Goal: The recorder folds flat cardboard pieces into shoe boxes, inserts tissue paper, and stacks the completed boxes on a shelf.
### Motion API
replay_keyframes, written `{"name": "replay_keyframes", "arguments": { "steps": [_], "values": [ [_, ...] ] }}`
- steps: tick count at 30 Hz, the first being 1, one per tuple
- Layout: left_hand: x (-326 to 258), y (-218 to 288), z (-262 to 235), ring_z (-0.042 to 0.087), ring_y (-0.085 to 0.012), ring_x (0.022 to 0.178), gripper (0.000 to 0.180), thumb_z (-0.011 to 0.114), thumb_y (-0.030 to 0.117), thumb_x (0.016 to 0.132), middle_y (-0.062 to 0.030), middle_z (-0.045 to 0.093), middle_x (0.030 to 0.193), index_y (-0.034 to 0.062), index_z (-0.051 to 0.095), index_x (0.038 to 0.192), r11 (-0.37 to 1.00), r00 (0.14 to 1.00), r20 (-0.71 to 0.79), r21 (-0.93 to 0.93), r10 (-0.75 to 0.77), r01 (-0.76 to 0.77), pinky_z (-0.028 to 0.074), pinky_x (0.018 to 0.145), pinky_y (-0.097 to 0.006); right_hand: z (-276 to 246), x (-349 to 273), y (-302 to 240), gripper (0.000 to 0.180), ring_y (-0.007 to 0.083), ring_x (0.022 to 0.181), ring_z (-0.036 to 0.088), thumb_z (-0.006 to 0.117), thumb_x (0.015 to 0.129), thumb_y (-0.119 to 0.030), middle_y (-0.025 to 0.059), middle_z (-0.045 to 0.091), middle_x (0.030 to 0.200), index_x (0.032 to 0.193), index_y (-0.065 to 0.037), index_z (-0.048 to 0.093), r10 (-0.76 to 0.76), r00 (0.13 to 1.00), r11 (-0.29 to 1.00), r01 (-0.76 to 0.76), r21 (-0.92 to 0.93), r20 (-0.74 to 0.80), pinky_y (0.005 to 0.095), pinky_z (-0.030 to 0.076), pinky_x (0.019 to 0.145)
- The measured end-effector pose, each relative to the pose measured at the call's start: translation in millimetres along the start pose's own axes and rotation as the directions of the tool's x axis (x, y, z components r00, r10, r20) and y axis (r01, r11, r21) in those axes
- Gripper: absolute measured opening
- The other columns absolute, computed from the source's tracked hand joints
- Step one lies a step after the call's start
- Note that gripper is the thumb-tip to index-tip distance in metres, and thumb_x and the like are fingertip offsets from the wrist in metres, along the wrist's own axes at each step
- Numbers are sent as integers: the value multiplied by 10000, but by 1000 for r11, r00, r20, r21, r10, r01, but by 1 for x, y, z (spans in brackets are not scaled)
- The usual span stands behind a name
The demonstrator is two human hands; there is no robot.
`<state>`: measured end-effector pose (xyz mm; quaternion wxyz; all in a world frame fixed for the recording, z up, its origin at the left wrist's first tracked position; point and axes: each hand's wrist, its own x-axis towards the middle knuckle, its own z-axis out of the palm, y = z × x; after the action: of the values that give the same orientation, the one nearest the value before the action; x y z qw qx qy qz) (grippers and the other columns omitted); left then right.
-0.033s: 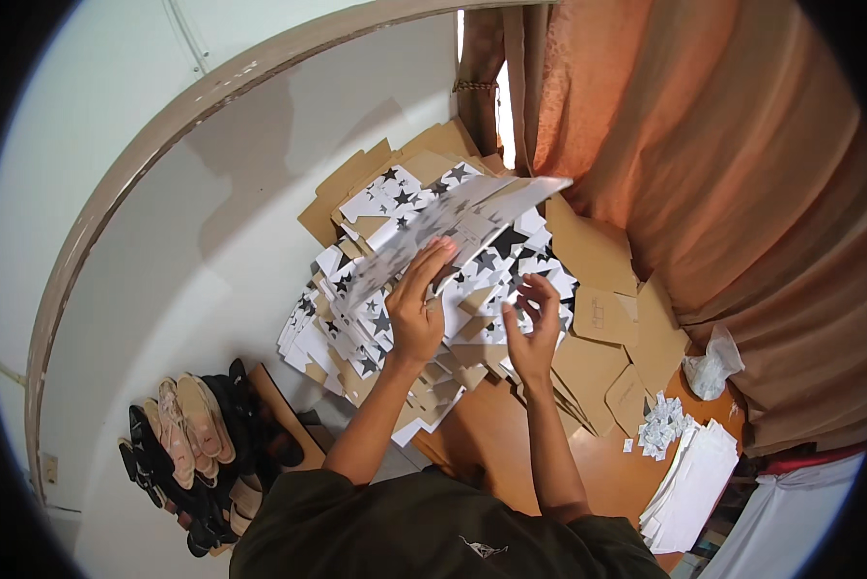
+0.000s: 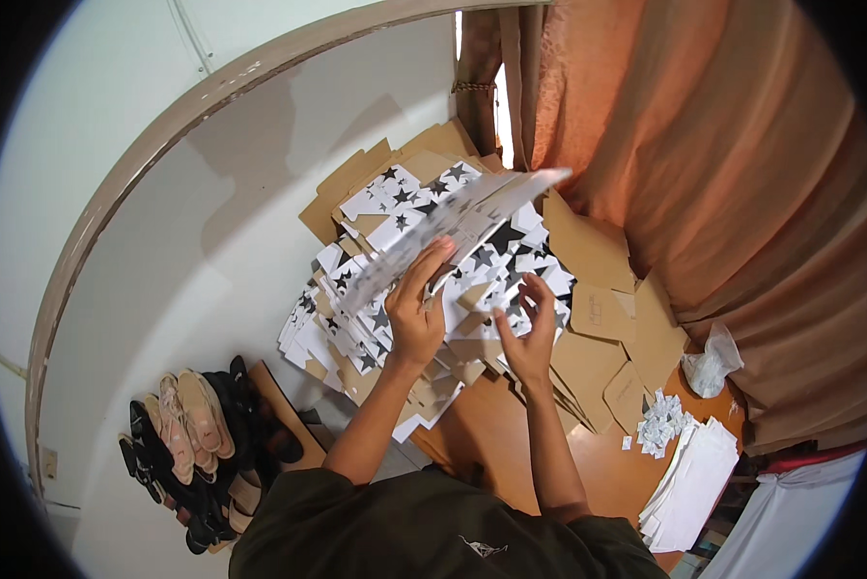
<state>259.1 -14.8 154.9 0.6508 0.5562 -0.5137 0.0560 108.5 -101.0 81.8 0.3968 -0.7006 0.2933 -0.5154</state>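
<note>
My left hand (image 2: 418, 314) is closed on a flat star-printed cardboard sheet (image 2: 458, 217), white with grey stars and blurred by motion. The sheet tilts above the pile, its far right corner raised. To its right, my right hand (image 2: 530, 338) hangs over the pile with thumb and fingers apart, holding nothing. Beneath both hands spreads a loose heap of white star-printed cut-outs (image 2: 364, 201) with black and grey stars, mixed with brown backs. Flat brown cardboard pieces (image 2: 588, 241) lie along the heap's right side.
On the wooden table (image 2: 511, 454) at right are a stack of white sheets (image 2: 689, 487), a pile of small packets (image 2: 661, 425) and a clear plastic bag (image 2: 712, 365). Several shoes (image 2: 192, 425) stand on a rack at lower left. An orange-brown curtain (image 2: 713, 174) hangs at right.
The held sheet has tilted slightly, its far right corner a little higher. My right hand has shifted slightly left. My left hand keeps its hold.
</note>
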Motion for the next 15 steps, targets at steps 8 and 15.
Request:
{"name": "replay_keyframes", "arguments": {
  "steps": [8,15],
  "values": [
    [-87,169,23,659,-253,1220,322,584,41,1030,-170,696,1303,-32,638,1339,960,989,30,-241,-142,145,489,1043,-355,-104,-81,-45,1169,479,1495,281,898,762,-346,329,201,1640,1612,17,182,-220,957,934,263,-241,191,521,295,1198],
    [-184,266,72,606,-99,935,362,605,138,1059,-89,702,1119,-75,595,1352,851,946,189,-417,-262,319,519,838,-265,-213,-171,-50,1173,488,1502,257,899,756,-378,329,207,1628,1606,13,191,-187,978,917,209,-339,97,555,287,1195]
  ]
}}
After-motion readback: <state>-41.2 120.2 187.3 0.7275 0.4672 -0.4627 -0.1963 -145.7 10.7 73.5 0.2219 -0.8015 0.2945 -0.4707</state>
